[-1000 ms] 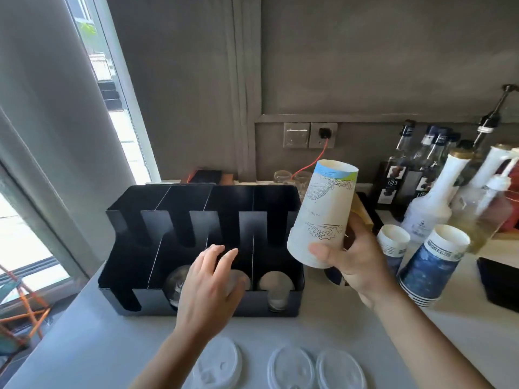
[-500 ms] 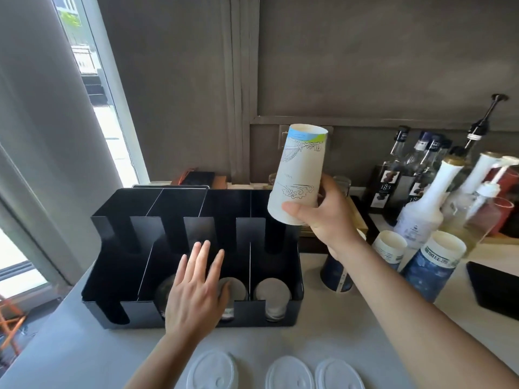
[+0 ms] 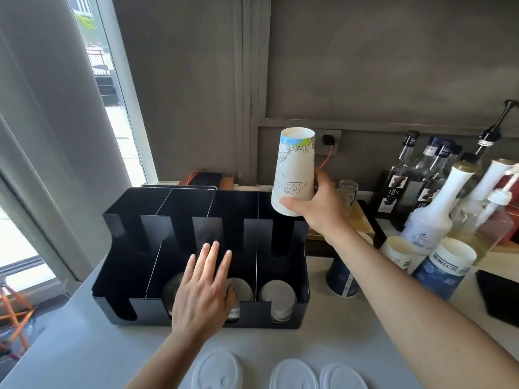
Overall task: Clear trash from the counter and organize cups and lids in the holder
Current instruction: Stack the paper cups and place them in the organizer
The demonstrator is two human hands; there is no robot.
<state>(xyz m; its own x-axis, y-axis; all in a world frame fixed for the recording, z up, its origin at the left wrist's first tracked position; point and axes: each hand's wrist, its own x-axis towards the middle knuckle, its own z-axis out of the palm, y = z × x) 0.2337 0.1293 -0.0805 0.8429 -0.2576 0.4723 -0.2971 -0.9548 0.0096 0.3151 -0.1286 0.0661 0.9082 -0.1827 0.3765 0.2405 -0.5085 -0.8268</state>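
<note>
My right hand (image 3: 318,207) grips a tall white paper cup (image 3: 295,169) near its lower end, holding it upright above the back right slot of the black holder (image 3: 140,307). My left hand (image 3: 203,287) hovers flat with straight fingers over the holder's front middle compartments. Clear cups lie in the front slots; one (image 3: 276,300) shows at the right. Three white lids (image 3: 216,372) lie on the counter in front. Blue paper cups (image 3: 441,272) stand to the right of the holder.
Syrup bottles (image 3: 429,217) and pump bottles crowd the back right of the counter. A black tray (image 3: 500,299) lies at the right edge. A wall socket (image 3: 328,141) with a red cable sits behind the cup. A window is at the left.
My right hand has lifted the white cup up and leftward, from beside the holder to above its back right slot. My left hand has flattened over the front compartments.
</note>
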